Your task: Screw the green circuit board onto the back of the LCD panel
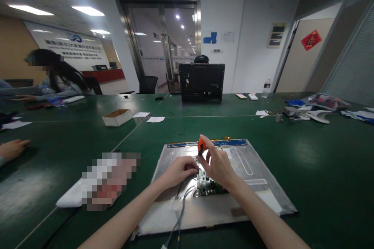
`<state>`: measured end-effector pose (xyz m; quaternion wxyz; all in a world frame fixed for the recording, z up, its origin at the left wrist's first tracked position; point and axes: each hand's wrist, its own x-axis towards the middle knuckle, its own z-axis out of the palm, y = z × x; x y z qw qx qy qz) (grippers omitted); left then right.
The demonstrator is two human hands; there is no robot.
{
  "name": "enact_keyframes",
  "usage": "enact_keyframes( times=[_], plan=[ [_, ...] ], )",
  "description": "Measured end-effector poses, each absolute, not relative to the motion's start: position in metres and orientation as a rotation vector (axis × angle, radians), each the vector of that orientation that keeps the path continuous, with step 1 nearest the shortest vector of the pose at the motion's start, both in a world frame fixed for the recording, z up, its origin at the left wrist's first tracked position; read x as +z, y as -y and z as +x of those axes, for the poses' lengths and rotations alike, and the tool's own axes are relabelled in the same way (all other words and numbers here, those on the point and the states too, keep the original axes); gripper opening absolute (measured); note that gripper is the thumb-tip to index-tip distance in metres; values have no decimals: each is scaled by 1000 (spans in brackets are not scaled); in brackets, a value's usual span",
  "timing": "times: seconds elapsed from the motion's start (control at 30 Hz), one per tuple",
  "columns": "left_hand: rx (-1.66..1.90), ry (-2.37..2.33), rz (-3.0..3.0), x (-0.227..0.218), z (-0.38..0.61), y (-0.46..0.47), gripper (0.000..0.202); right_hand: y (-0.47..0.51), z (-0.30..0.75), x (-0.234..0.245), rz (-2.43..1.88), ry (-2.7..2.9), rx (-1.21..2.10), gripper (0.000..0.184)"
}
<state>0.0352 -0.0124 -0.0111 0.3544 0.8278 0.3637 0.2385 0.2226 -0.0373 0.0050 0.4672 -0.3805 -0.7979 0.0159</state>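
Note:
My right hand [217, 163] grips a screwdriver [201, 146] by its orange and black handle, held upright with the shaft pointing down. Its tip meets the left edge of a green circuit board [206, 186], where my left hand [182, 169] is closed with thumb and fingers together. Whether the left fingers pinch the shaft, a screw or a cable is too small to make out. Beneath both hands lies a silver metal display panel [257, 163] with a blue strip board [238, 142] along its far edge. Grey cables [183, 206] run from the board toward me.
Left of the panel lies a white object [70, 194], partly blurred out. Farther off are a small open box [117, 118], paper slips [156, 119] and a black monitor back [201, 83]. Bags and parts [309, 111] lie right. A person's hand [13, 150] rests at left.

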Motion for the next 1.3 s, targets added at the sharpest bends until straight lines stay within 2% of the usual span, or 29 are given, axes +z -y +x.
enact_keyframes(
  times=[0.7,1.07,1.3],
  plan=[
    [611,-966,2129,-10,35,12,7,38,223,6,-948,1954,31,67],
    [612,-992,2165,-3,37,17,8,42,223,10,-925,1940,144,67],
    [618,-978,2139,-7,36,14,7,38,223,6,-891,1931,8,64]
  ],
)
